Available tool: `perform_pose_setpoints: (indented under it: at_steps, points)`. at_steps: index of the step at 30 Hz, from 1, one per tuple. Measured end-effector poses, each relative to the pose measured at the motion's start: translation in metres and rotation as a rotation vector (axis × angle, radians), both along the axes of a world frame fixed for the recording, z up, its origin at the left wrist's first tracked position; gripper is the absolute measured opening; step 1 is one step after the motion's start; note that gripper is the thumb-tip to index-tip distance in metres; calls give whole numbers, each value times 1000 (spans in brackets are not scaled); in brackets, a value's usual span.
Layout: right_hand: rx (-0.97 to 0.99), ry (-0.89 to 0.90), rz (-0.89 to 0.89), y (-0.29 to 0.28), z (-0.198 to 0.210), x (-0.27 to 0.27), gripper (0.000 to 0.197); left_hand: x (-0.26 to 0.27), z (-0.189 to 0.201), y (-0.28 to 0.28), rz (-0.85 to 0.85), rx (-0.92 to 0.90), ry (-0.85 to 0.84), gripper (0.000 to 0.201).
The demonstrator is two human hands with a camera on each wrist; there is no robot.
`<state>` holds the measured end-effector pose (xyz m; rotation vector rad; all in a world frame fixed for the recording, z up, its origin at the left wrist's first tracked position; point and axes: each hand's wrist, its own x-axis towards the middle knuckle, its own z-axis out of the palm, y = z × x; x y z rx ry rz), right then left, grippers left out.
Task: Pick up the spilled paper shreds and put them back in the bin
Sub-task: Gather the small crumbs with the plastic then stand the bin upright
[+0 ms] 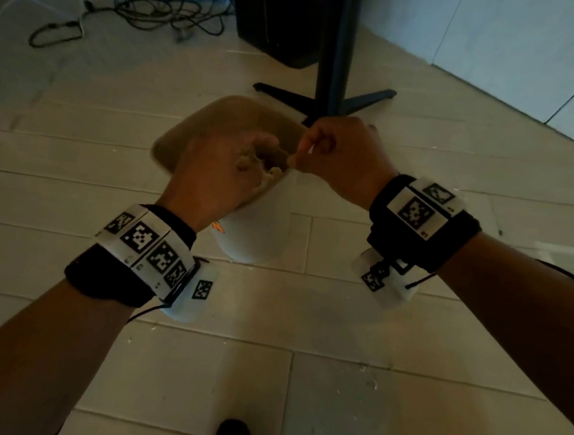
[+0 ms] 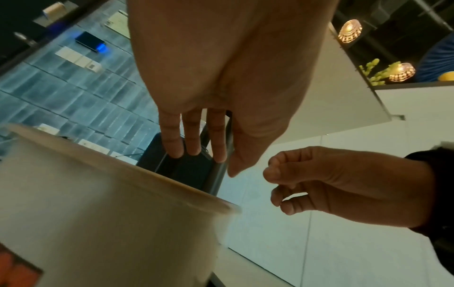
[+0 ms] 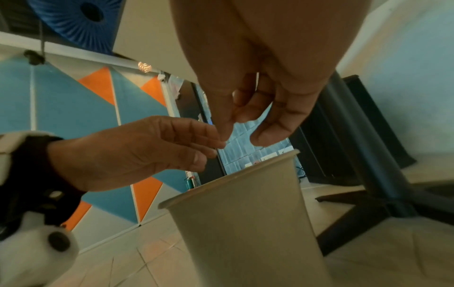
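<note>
A white bin (image 1: 256, 235) with a tan inside stands on the tiled floor; it also shows in the left wrist view (image 2: 110, 213) and the right wrist view (image 3: 245, 223). My left hand (image 1: 258, 167) hovers over its mouth, fingers (image 2: 194, 139) straight and pointing down, holding nothing. Pale crumpled shreds (image 1: 249, 161) seem to lie in the bin just under those fingers. Beside it, over the bin's right rim, my right hand (image 1: 318, 151) has curled fingers, and no paper shows in it (image 3: 245, 134).
A black stand (image 1: 326, 97) with spread legs rises just behind the bin, with a black box (image 1: 277, 21) and loose cables (image 1: 140, 10) further back. A pale wall (image 1: 532, 48) runs along the right. Tiny white specks (image 1: 372, 382) dot the near tiles.
</note>
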<state>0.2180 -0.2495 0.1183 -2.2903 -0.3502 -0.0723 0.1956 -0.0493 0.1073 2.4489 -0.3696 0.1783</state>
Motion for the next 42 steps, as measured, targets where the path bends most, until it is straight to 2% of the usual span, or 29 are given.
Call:
perform_pose_setpoints:
  at_steps: [2, 4, 8, 11, 14, 18, 23, 25, 27, 29, 32, 35, 39, 42]
  points:
    - [108, 70, -45, -13, -8, -7, 18, -8, -7, -17, -89, -43, -19, 34]
    - [161, 153, -84, -26, -17, -14, 21, -18, -16, -35, -104, -14, -115, 34]
    - [165, 302, -114, -53, -37, -26, 10, -41, -41, -64, -111, -123, -150, 33]
    - [142, 332, -151, -77, -51, -41, 8, -63, -79, -84, -152, -224, -11, 27]
    - [17, 366, -175, -109, -75, -66, 9, -89, -124, -105, -178, -177, 220, 27]
    - [-148, 530, -221, -143, -126, -110, 16, -115, -173, -128, -284, 94, 515, 34]
    - [-316, 685, -228, -152, -188, -163, 25, -126, -202, -151, -411, 301, 657, 46]
    - [-371, 667, -207, -149, -207, -179, 33, -125, -211, -161, -456, 381, 636, 53]
    - [-481, 563, -171, -145, -221, -194, 44, -127, -218, -168, -499, 466, 598, 60]
    - [-600, 469, -135, -143, -231, -208, 56, -130, -221, -174, -552, 564, 512, 66]
    - [-661, 468, -115, -142, -246, -228, 66, -136, -223, -176, -627, 651, 368, 74]
    - [-693, 437, -62, -136, -251, -249, 68, -145, -228, -165, -686, 657, 354, 82]
    - [-642, 382, -47, -128, -248, -264, 58, -162, -234, -141, -756, 686, 357, 96]
    - [-604, 381, -103, -133, -247, -259, 60, -159, -230, -137, -723, 598, 338, 79]
